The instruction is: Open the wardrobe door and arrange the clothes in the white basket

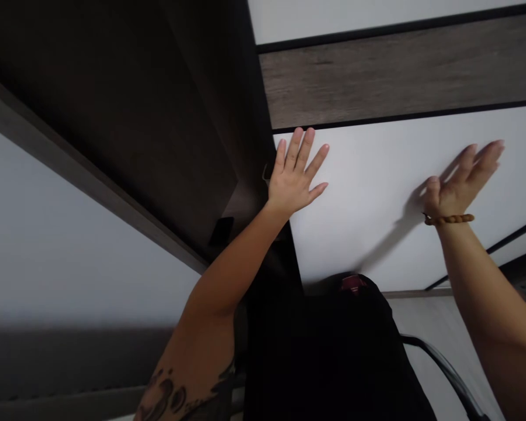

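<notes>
The left grip (290, 186) is open and holds nothing, its fingers fanned and palm against a smooth, flat white panel (368, 175); two fingertips reach a thin, straight black trim strip (377, 120). The right grip (458, 186), above a brown beaded bracelet (453, 219), is open and empty too, turned edgewise over the same panel; contact there is unclear. A flat, spread palm should share pressure best on so slick-looking a face, with fingers clear of the joint. Beyond lie a grey-brown wood-grain band (398, 70) and a dark brown cabinet (158, 117).

Two grips (290, 186) (454, 190); two arms (241, 269) (477, 280); one beaded bracelet (452, 219); one wood-grain band (398, 73).
</notes>
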A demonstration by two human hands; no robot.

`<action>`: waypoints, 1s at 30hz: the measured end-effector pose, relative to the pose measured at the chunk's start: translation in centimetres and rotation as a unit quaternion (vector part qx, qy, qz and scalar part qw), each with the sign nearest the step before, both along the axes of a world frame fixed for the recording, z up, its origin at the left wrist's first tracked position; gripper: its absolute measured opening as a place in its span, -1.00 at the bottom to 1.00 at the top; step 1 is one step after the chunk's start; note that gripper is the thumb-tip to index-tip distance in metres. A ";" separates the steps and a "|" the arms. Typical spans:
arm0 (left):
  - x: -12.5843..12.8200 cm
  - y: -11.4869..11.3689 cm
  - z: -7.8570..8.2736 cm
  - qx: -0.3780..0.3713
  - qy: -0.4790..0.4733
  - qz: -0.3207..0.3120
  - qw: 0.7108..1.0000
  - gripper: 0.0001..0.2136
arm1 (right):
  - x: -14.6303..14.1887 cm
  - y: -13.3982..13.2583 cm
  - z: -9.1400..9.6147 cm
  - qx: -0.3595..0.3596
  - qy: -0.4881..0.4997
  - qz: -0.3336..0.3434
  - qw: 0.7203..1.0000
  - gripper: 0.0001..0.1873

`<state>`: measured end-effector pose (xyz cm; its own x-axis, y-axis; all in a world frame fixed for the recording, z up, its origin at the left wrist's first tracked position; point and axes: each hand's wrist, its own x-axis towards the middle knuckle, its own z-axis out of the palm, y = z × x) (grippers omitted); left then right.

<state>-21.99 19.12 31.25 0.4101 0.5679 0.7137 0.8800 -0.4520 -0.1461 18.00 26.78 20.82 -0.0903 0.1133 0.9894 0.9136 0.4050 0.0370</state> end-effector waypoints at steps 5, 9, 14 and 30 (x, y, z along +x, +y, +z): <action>-3.2 -0.3 -2.0 0.009 -0.057 0.027 0.998 -0.22 | -6.1 1.5 -1.0 -0.002 0.032 -0.017 0.999 -0.09; -2.6 -1.5 -5.3 0.022 -0.064 0.009 0.998 -0.27 | -9.8 -0.2 -0.5 -0.050 0.046 -0.016 0.998 -0.06; -8.8 -2.2 -9.8 0.015 -0.101 0.019 0.995 -0.27 | -18.8 -3.5 0.5 -0.127 0.045 0.000 0.991 -0.04; -17.6 -0.1 -12.9 0.042 -0.105 0.114 0.987 -0.22 | -13.3 -4.7 -2.0 0.046 -0.073 0.112 0.990 -0.04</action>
